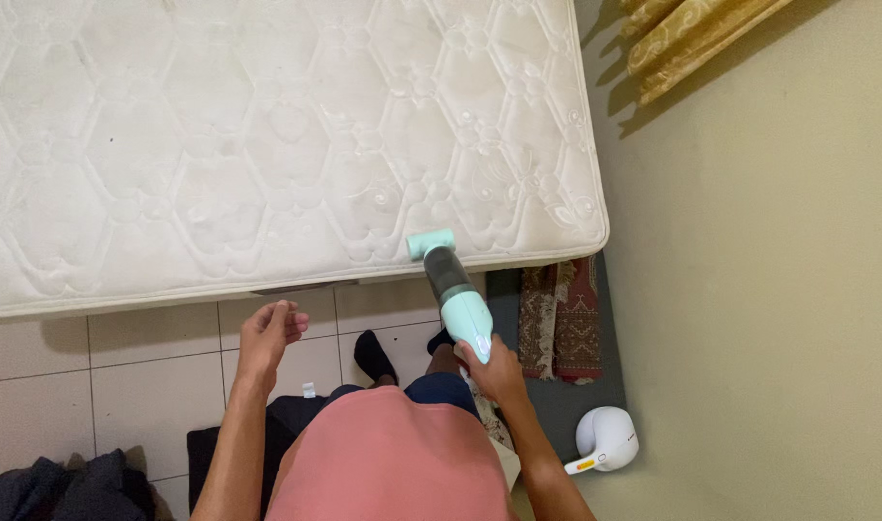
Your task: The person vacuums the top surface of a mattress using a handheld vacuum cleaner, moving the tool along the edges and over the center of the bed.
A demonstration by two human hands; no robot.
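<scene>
Mint handheld vacuum (453,289), nozzle pressed on white quilted mattress (267,145).

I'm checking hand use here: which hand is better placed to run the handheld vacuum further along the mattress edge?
The right hand: it already holds the mint handheld vacuum, nozzle on the white mattress edge. The left hand hangs free over the tiled floor.

Vacuum (450,289) nozzle rests on the mattress (267,145) edge — rug (561,323) right of it, wall (769,289) beyond.
</scene>
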